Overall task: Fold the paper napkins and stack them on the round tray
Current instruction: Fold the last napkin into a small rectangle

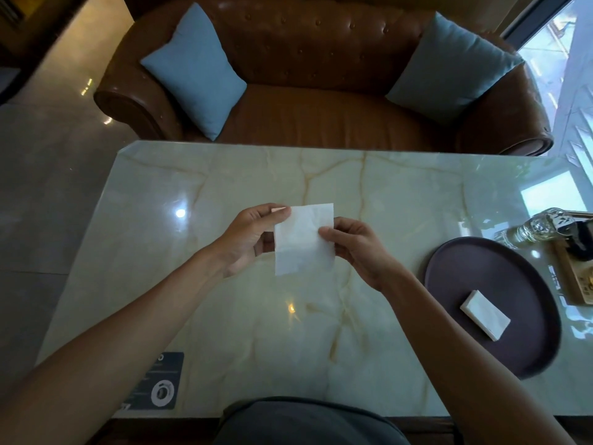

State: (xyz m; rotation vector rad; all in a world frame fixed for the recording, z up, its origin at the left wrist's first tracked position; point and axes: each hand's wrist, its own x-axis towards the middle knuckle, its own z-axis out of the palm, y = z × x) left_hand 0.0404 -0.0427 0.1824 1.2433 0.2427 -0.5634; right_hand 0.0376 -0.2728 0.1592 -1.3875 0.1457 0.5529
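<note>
Near the middle of the frame, two hands hold one white paper napkin (303, 239) up above the marble table (224, 300). The left hand (253, 239) pinches its upper left corner between thumb and fingers. The right hand (356, 248) pinches its right edge the same way. The napkin hangs flat and looks like it still needs another fold (it is much wider than the folded one).

Over at the right of the frame sits the round tray (465, 268), dark and flat. One folded napkin (485, 314) lies on it already, a small neat block near the tray's lower right part.

To fold well, I think the hands should bring two edges together so the corners match. Then press along the fold so it stays flat. Thin paper rips easily, so a soft pull is best. After that the napkin can go right on top of the folded one, lined up the same way, so the stack does not lean
</note>
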